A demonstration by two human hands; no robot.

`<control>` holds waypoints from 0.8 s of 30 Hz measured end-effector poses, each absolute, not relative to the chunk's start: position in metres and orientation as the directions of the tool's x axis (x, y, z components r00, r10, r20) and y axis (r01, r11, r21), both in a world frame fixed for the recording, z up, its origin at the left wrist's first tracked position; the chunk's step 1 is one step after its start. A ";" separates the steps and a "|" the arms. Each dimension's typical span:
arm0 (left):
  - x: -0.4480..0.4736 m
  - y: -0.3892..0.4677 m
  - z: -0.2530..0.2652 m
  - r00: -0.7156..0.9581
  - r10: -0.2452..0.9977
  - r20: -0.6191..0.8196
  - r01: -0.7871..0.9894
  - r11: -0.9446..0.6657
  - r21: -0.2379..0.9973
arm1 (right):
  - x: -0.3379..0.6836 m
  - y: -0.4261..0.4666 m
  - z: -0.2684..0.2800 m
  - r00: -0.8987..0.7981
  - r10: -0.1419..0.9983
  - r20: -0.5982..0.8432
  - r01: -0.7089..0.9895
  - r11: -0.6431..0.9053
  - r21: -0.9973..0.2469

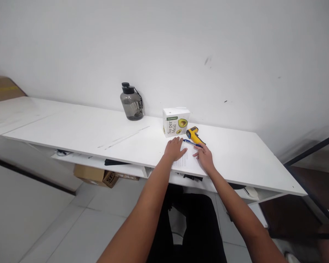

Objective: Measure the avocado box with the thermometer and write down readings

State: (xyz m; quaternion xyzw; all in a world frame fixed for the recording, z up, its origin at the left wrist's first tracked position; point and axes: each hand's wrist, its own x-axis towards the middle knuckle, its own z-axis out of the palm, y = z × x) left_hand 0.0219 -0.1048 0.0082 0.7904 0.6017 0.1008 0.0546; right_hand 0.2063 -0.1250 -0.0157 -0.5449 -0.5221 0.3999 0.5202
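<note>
A sheet of paper (190, 160) with lines of writing lies near the front edge of the white desk. My left hand (174, 149) rests flat on its left side, fingers spread. Between the fingers of my right hand (205, 157) is a blue pen (192, 143), its other end pointing left over the top of the sheet. Just behind the pen lies a yellow and black infrared thermometer gun (195, 135). A white box with avocado pictures (176, 122) stands upright behind my left hand.
The white desk (79, 128) runs along the wall. A grey water jug (132, 102) stands at the back, left of the box. A cardboard carton (4, 88) sits at the far left. Below the desktop are shelves and another carton (94, 175). A dark frame (312, 149) is at right.
</note>
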 end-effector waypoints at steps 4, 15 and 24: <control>0.021 -0.106 0.009 0.252 0.963 0.094 0.940 -0.267 0.214 | 0.205 -0.119 -0.020 0.052 0.991 0.127 0.224 0.113 -0.968; 0.019 -0.102 0.003 0.257 0.958 0.128 0.937 -0.280 0.208 | 0.198 -0.127 -0.011 -0.165 0.975 0.148 0.464 0.209 -0.861; 0.016 -0.101 0.001 0.257 0.955 0.150 0.933 -0.286 0.220 | 0.214 -0.096 0.023 -0.160 0.984 0.073 0.376 0.129 -0.918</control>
